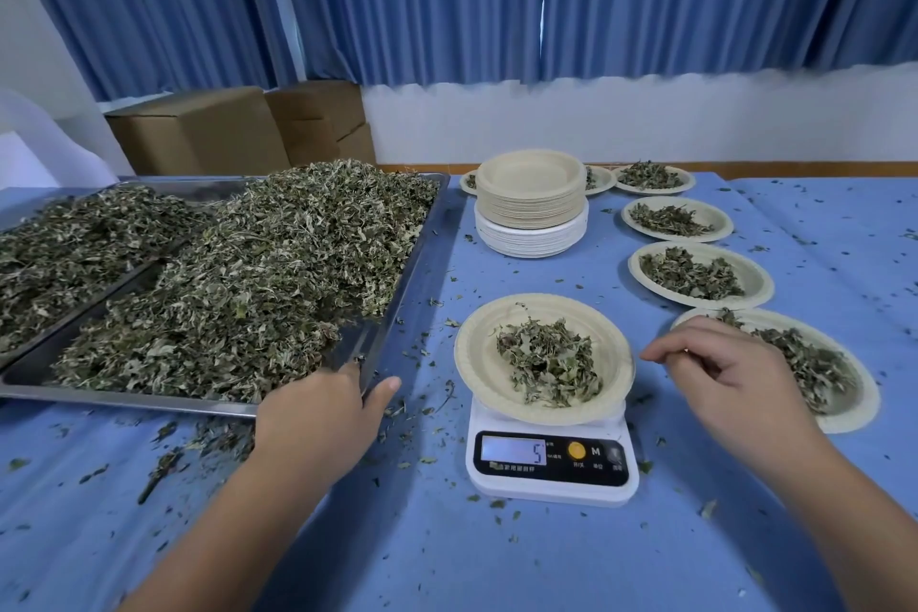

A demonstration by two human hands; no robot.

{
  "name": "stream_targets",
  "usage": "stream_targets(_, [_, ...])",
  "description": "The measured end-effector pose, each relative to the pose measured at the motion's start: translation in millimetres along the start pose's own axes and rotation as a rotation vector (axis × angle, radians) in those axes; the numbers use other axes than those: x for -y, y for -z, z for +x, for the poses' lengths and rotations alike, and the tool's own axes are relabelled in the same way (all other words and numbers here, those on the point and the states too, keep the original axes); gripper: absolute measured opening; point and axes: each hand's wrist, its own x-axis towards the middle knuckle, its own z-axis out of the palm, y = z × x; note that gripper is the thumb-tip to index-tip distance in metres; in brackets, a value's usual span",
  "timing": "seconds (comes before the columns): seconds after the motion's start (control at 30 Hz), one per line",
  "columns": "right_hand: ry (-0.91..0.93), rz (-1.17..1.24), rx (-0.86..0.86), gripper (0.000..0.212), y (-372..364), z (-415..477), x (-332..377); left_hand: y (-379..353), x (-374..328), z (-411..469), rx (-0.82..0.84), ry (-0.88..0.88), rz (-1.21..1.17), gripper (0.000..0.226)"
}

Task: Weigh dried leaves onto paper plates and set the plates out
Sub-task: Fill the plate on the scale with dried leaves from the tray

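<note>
Weighing: plate (476, 338) of dried leaves (546, 360) sits on the scale (551, 480), which reads 5; left hand (323, 408) reaches into the tray (149, 400), fingertips hidden, grip untellable; right hand (730, 373) hovers loosely curled beside the plate, so add small pinches and watch the reading.

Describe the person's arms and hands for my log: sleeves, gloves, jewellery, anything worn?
The left hand and right hand wear no gloves, and no ring is visible on either. Both arms are uncovered as far as the frame shows, with no sleeve edge, watch or bracelet in view.
</note>
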Motion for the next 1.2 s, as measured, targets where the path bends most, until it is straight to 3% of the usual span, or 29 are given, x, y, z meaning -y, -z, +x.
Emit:
stream_targets(0.2, [0.011,-0.028,-0.002,0.043,-1,1,2,1,3,0,-0.131,-0.051,0.003,0.047])
stream_targets(0.5, [0.015,-0.033,-0.009,0.042,0,1,3,9,21,18,-0.089,-0.008,-0.45,0.042])
stream_targets(0.77, [0.007,-0.019,-0.006,0.042,0,1,2,20,32,40,-0.115,0.069,-0.579,0.038])
stream_targets(0.9, [0.005,-0.022,-0.012,0.04,0,2,2,41,29,53,-0.218,0.082,-0.591,0.028])
stream_targets(1.07, [-0.002,-0.015,-0.013,0.041,0,2,0,77,-7,59,-0.322,-0.015,-0.747,0.031])
stream_targets(1.2, [0.004,-0.008,-0.019,0.041,0,2,1,93,-49,61,-0.293,-0.137,-0.917,0.034])
